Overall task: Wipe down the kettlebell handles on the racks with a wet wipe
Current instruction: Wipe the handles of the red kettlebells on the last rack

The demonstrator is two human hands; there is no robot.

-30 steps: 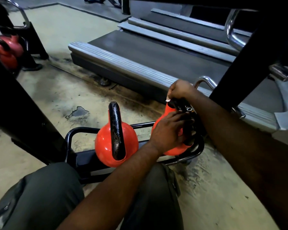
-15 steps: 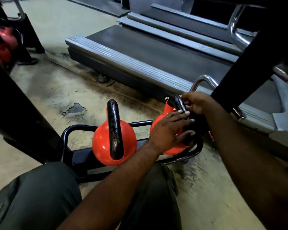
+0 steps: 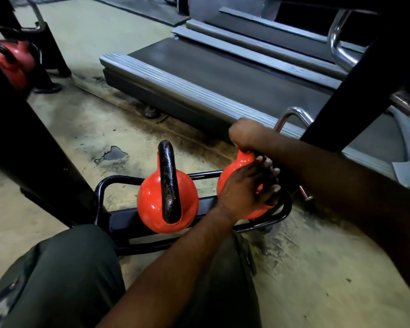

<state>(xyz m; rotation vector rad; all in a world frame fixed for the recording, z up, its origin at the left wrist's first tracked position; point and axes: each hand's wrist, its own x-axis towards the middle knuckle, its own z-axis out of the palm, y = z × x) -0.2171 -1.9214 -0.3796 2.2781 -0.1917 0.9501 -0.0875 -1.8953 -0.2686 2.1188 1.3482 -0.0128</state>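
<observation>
Head view looks down on a low rack with two orange kettlebells; the right kettlebell stands at 3 o'clock from the left kettlebell. The left hand lies with spread, straight fingers on the ball of the right one, probably to keep it from turning. The right hand, at its 12 o'clock, is clenched over the handle top, I think to rub it; the wet wipe is hidden.

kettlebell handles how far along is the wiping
Done: nothing shows as finished; whether a handle has been wiped can't be told by look. In hand: the right hand grips the top of the right kettlebell while the left hand rests on its ball; no wipe shows. Left: the left kettlebell stands untouched, plus a third kettlebell at the far left edge.
</observation>
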